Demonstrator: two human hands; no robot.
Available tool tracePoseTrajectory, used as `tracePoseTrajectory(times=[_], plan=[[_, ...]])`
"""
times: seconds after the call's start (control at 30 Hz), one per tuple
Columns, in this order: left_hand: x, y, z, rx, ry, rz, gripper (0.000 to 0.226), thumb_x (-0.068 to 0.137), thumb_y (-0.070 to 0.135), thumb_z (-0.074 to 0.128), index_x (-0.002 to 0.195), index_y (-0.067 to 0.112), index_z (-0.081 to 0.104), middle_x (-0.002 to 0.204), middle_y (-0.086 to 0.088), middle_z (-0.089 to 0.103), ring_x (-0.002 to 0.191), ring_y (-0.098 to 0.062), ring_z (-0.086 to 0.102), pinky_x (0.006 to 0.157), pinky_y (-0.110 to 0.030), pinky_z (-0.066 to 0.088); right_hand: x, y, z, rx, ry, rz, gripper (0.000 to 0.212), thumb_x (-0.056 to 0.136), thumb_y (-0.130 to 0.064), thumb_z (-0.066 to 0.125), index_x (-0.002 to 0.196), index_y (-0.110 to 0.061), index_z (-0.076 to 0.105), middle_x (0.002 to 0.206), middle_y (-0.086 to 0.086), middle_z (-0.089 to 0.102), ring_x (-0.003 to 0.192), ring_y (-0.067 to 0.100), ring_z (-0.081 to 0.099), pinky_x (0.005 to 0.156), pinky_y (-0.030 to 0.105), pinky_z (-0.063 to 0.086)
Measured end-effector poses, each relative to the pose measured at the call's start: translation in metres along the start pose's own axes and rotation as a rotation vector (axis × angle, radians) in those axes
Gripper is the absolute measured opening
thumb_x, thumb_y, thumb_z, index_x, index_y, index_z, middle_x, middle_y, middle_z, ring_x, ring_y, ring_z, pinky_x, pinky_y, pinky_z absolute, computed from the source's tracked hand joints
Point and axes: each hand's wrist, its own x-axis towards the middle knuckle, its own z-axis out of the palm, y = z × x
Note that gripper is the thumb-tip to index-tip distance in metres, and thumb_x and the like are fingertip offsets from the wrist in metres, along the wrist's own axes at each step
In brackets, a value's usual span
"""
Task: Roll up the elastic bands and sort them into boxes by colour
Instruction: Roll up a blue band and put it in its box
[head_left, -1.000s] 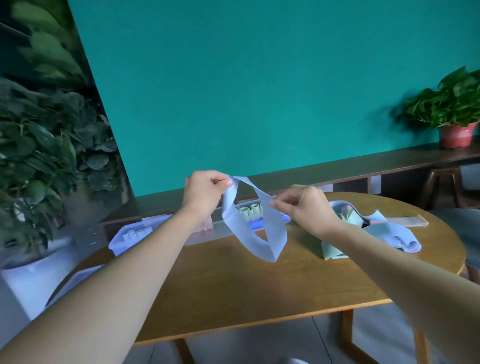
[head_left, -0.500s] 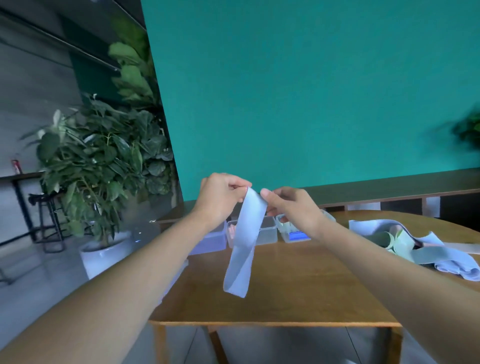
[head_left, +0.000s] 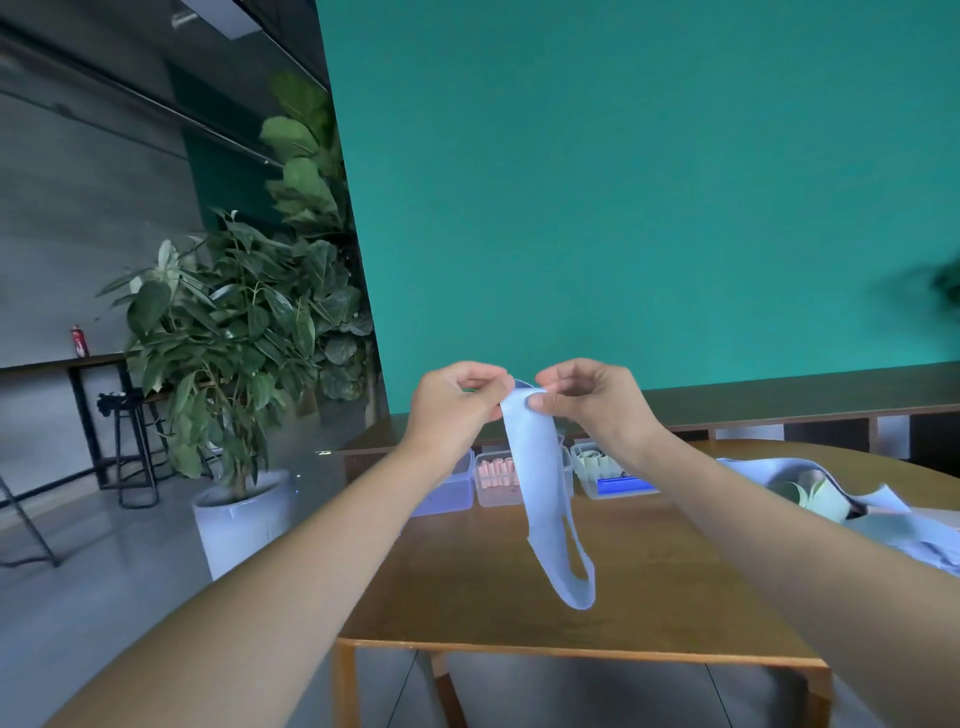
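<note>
Both hands, left (head_left: 457, 397) and right (head_left: 587, 397), pinch the top of the blue band (head_left: 543, 483), which hangs above the counter (head_left: 649, 587). Rolling appears about to start; next move: wind tightly, then place in the blue box (head_left: 447, 488).

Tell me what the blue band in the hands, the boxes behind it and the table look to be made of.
Blue band: thin matte stretch material, perhaps fabric or latex; it hangs limp and folds softly.
Boxes: clear plastic, probably; the pink rolls show through the wall.
Table: wood or wood veneer, with visible grain and a smooth, low sheen.
</note>
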Motion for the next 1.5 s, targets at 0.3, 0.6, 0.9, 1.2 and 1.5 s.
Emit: tracePoseTrajectory(times=[0.3,0.6,0.9,1.2,1.5], plan=[[0.002,-0.008,0.007,0.117,0.058,-0.126,0.007,0.083,0.016,0.080,0.088,0.020,0.078,0.092,-0.001,0.077,0.085,-0.019,0.070,0.086,-0.037,0.059,-0.003,0.001,-0.001,-0.128,-0.085,-0.049,0.024,0.074,-0.008,0.089,0.090,-0.015,0.073,0.085,0.005,0.073,0.077,0.013,0.067,0.076,0.018,0.053],[0.001,-0.002,-0.003,0.116,-0.088,0.024,0.023,0.090,0.010,0.073,0.112,0.016,0.072,0.093,-0.004,0.076,0.092,-0.012,0.071,0.083,-0.017,0.049,-0.011,0.010,0.000,-0.071,-0.063,0.005,0.026,0.085,-0.038,0.078,0.103,-0.020,0.073,0.105,-0.002,0.074,0.088,0.003,0.065,0.077,0.017,0.047],[0.007,-0.002,-0.033,0.442,-0.296,0.132,0.038,0.086,0.008,0.077,0.119,0.027,0.070,0.097,0.005,0.075,0.090,-0.008,0.072,0.088,-0.018,0.053,-0.013,0.031,0.002,0.048,-0.356,0.224,0.028,0.093,-0.024,0.070,0.114,-0.006,0.071,0.099,0.012,0.075,0.089,0.019,0.072,0.071,0.020,0.055],[0.007,-0.009,-0.049,0.486,-0.300,0.166,0.038,0.083,0.001,0.077,0.115,0.021,0.073,0.097,0.006,0.076,0.090,-0.005,0.071,0.085,-0.014,0.053,-0.005,0.056,0.020,-0.089,-0.413,0.273,0.060,0.082,-0.029,0.084,0.135,-0.021,0.058,0.128,0.002,0.066,0.118,0.016,0.065,0.106,0.038,0.050],[0.014,-0.016,-0.070,0.591,-0.225,0.181,0.038,0.086,0.001,0.071,0.111,0.028,0.073,0.100,0.009,0.073,0.087,-0.001,0.069,0.083,-0.017,0.054,-0.007,0.057,0.027,0.078,-0.428,0.262,0.036,0.081,-0.014,0.083,0.115,-0.009,0.071,0.106,0.009,0.076,0.100,0.019,0.072,0.093,0.035,0.058]])
